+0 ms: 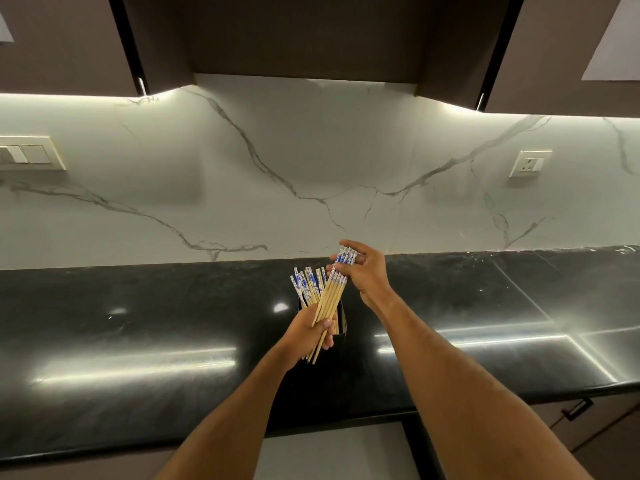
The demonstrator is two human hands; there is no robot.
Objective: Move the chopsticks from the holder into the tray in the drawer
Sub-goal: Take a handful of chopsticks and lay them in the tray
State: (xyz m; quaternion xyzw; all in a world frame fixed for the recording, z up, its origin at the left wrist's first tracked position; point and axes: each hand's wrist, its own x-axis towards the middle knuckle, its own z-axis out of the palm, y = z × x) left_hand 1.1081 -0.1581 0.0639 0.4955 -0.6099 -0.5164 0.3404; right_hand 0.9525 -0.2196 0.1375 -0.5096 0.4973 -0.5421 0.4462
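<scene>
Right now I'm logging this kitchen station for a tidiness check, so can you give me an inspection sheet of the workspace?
Surface: black polished countertop, glossy with light streaks.
Job's things: bundle of chopsticks lifted clear, held at both ends; more chopsticks in the holder; black holder stands on the counter, mostly hidden. Drawer and tray not in view.
Clutter: nothing seen.
Hands: left hand grips the bundle's plain lower ends; right hand pinches its blue-patterned tops.
Cables: nothing seen.
Surroundings: white marble backsplash, switch plate at left, wall socket at right, dark upper cabinets with under-lighting, cabinet handle at lower right.
</scene>
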